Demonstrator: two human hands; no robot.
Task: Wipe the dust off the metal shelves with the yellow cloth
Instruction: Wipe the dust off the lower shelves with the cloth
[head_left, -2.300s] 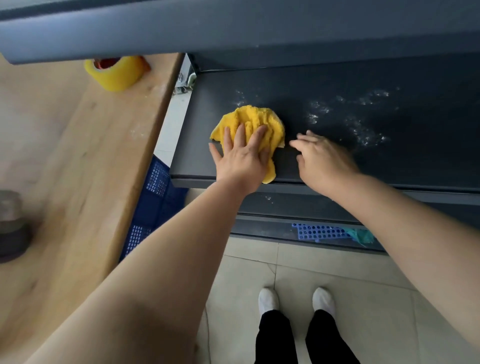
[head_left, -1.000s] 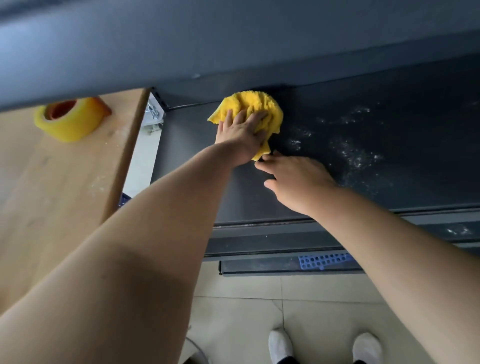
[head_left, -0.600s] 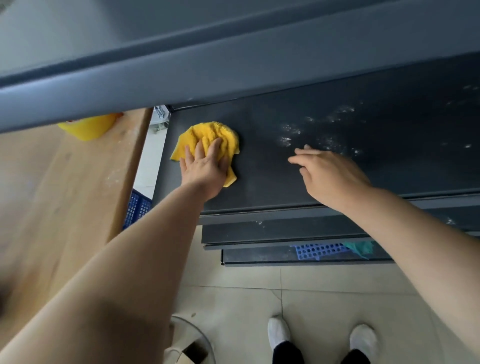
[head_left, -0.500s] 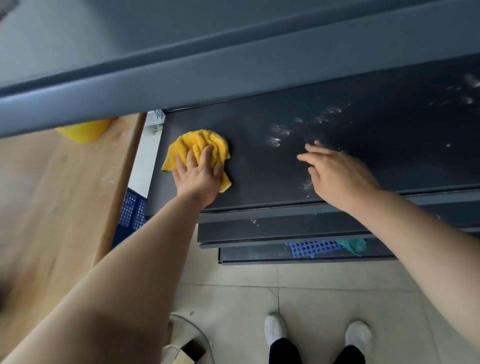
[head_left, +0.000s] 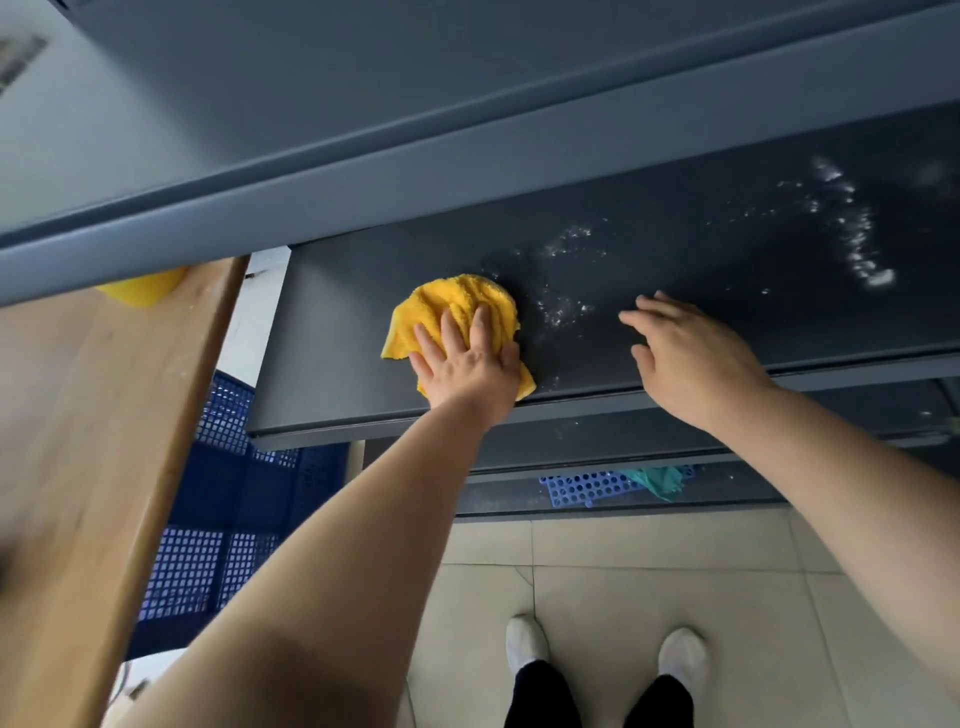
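Observation:
A crumpled yellow cloth (head_left: 457, 306) lies on the dark grey metal shelf (head_left: 332, 338), near its front edge. My left hand (head_left: 467, 364) presses flat on the cloth with fingers spread, covering its near half. White dust (head_left: 563, 306) speckles the shelf just right of the cloth, and a thicker streak of dust (head_left: 857, 239) lies at the far right. My right hand (head_left: 685, 348) rests palm down on the shelf front, holding nothing, fingers loosely apart. An upper shelf (head_left: 467, 145) overhangs the top of the view.
A wooden table (head_left: 93, 441) stands to the left with a yellow tape roll (head_left: 140, 288) half hidden behind the upper shelf. A blue perforated crate (head_left: 228, 509) sits below between table and shelf. Lower shelves hold a blue perforated tray (head_left: 587, 486) and teal cloth (head_left: 657, 480). My white shoes stand on floor tiles.
My left hand has slid the yellow cloth from the shelf's left part rightwards, up to the nearest dust patch. My right hand has stayed on the shelf front.

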